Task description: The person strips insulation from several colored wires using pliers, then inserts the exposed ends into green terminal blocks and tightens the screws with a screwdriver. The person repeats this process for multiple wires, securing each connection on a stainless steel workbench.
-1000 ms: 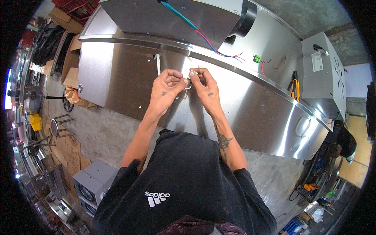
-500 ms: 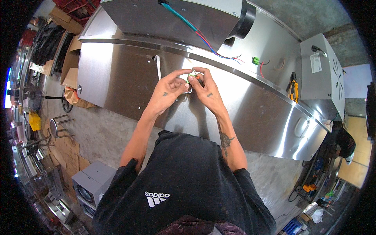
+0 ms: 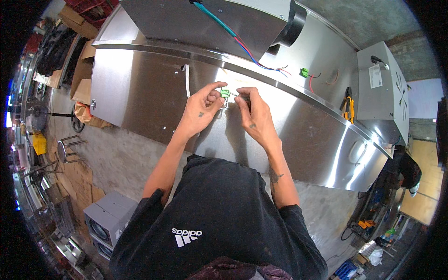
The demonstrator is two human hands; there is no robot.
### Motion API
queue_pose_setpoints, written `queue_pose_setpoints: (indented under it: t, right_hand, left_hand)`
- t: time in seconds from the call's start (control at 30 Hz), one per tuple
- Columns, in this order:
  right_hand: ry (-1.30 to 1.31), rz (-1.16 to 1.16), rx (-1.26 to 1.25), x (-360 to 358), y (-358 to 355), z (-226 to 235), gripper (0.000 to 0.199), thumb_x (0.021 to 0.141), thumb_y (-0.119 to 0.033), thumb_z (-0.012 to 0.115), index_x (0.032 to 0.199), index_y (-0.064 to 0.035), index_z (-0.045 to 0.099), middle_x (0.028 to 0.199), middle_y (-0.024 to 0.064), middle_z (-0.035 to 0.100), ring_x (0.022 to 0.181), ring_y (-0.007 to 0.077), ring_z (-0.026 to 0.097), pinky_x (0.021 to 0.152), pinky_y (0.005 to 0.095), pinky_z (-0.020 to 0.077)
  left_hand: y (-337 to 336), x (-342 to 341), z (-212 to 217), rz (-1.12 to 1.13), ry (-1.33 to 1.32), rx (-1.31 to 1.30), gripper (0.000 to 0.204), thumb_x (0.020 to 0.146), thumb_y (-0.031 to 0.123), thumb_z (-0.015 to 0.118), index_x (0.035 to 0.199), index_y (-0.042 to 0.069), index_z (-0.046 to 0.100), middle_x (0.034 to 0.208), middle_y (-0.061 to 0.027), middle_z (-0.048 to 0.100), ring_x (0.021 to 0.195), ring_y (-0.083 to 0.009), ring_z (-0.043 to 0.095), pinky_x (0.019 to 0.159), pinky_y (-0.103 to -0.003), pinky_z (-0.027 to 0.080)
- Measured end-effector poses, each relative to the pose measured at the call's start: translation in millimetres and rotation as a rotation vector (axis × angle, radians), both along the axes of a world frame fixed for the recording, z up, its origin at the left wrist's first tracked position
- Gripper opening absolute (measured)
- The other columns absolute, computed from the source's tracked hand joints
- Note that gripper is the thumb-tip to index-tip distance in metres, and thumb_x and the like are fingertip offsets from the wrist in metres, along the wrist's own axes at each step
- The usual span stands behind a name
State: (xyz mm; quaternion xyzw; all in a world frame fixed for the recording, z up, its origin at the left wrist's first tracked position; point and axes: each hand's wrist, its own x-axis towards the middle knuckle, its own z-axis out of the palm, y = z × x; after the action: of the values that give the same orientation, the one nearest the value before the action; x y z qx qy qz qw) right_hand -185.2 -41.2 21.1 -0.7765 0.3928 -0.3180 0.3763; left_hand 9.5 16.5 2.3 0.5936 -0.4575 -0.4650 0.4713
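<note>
Steel surface [image 3: 298, 126]: green connector [image 3: 225, 93] held over it, pinched between thumb and fingers of the left hand [image 3: 200, 111]. Right hand [image 3: 255, 113]: fingers closed on a slim tool [image 3: 234, 95], mostly hidden, tip near the connector. Pliers [image 3: 349, 106]: beside a grey box [image 3: 380, 95].

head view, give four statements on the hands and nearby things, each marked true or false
1. The left hand holds a small green plastic connector. True.
2. The right hand lies open and flat. False: it is curled, with a thin metallic shaft between it and that connector.
3. A second green plastic connector lies right of both hands. True.
4. The black-and-orange hand tool lies left of both hands. False: it is right of them, beside the grey metal box.
</note>
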Motion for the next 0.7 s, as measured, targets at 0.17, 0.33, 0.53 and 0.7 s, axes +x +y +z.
queue_pose_setpoints:
  t: [0.17,0.33,0.53,0.7]
  right_hand:
    - [0.079,0.067,-0.295,-4,0,-5,0.017,0.102,-0.006,0.070,0.117,0.0011,0.063,0.113,0.0175,0.068,0.098,0.0319,0.065,0.085,0.0456,0.0513]
    - [0.077,0.075,-0.264,-1,3,-1,0.017,0.099,-0.001,0.070,0.114,0.0011,0.064,0.107,0.0162,0.065,0.100,0.0343,0.061,0.090,0.0456,0.0493]
    - [0.202,0.121,-0.379,-1,5,3,0.023,0.094,0.005,0.068,0.116,-0.0003,0.064,0.112,0.0151,0.062,0.103,0.0342,0.058,0.090,0.0463,0.0507]
    - [0.317,0.134,-0.440,-2,7,11,0.032,0.089,0.008,0.068,0.119,-0.0017,0.065,0.114,0.0136,0.060,0.104,0.0334,0.057,0.092,0.0468,0.0538]
  left_hand:
    - [1,-4,4,0.017,-0.136,-0.079,0.042,0.103,0.003,0.069,0.144,0.009,0.068,0.103,-0.0057,0.068,0.086,-0.0117,0.064,0.083,-0.030,0.056]
    - [2,-5,12,0.012,-0.224,-0.098,0.044,0.101,0.000,0.069,0.144,0.008,0.068,0.104,-0.0057,0.067,0.091,-0.0124,0.066,0.086,-0.029,0.056]
    - [3,-7,12,0.008,-0.364,-0.177,0.044,0.100,-0.001,0.067,0.143,0.008,0.068,0.101,-0.0102,0.066,0.088,-0.0187,0.068,0.085,-0.033,0.057]
    - [3,-10,15,-0.031,-0.460,-0.227,0.042,0.102,-0.003,0.063,0.143,0.003,0.066,0.107,-0.0159,0.065,0.085,-0.0233,0.069,0.080,-0.039,0.058]
